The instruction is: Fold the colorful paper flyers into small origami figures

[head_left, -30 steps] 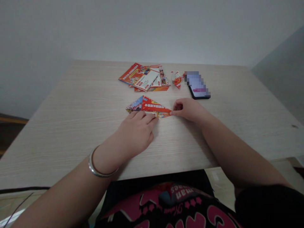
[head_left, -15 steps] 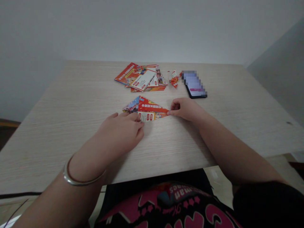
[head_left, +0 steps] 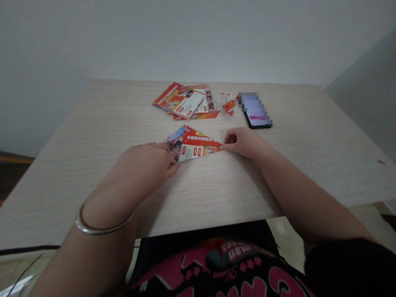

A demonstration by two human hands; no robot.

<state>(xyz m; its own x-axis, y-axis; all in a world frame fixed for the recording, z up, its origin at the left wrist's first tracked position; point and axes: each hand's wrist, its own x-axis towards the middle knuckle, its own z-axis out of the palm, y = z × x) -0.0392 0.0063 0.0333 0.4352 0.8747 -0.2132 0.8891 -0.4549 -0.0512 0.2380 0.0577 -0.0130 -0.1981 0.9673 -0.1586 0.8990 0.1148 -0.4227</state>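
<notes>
A flyer folded to a kite-like shape (head_left: 196, 145), red and white with a printed picture at its left end, lies on the table between my hands. My left hand (head_left: 145, 165), with a silver bangle on the wrist, is closed at the flyer's left end; its curled fingers hide part of that edge. At the opposite end, the thumb and index finger of my right hand (head_left: 241, 141) pinch the pointed tip, the other fingers curled in.
Behind the folded flyer lies a fanned stack of flyers (head_left: 181, 97). To its right are a small folded piece of red and white paper (head_left: 229, 104) and a phone (head_left: 258, 113) with a lit, blurred screen. A wall (head_left: 198, 41) rises behind the table (head_left: 102, 123).
My left hand has slid leftward along the flyer, uncovering more of its lower left part. My right hand keeps its pinch on the tip. The view has shifted slightly.
</notes>
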